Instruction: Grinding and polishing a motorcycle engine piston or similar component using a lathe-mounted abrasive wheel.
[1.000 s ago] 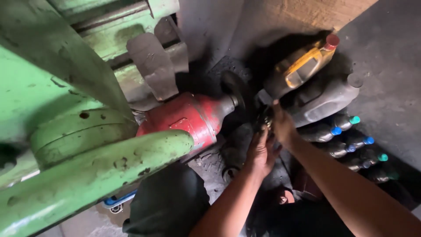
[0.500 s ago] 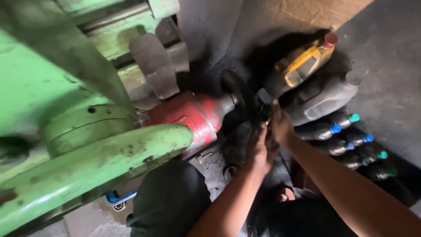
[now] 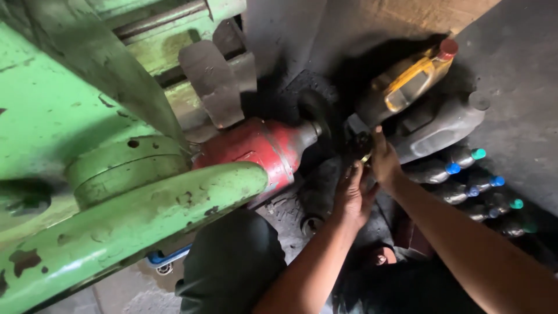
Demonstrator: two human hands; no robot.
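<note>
Left hand [image 3: 353, 195] and right hand [image 3: 384, 161], grip indiscernible, at small dark greasy part [image 3: 359, 143] beside red cylindrical motor housing [image 3: 264, 148], grimy yellow-handled oil jug [image 3: 407, 84] near.

Small dark round part [image 3: 361, 144], grimy and partly in shadow, sits at the 3 o'clock end of the red motor housing [image 3: 261, 148], just beyond its grey shaft end. The housing is cylindrical, paint chipped, lying with its axis running from 8 to 2 o'clock. Finer detail of the part cannot be made out.
</note>
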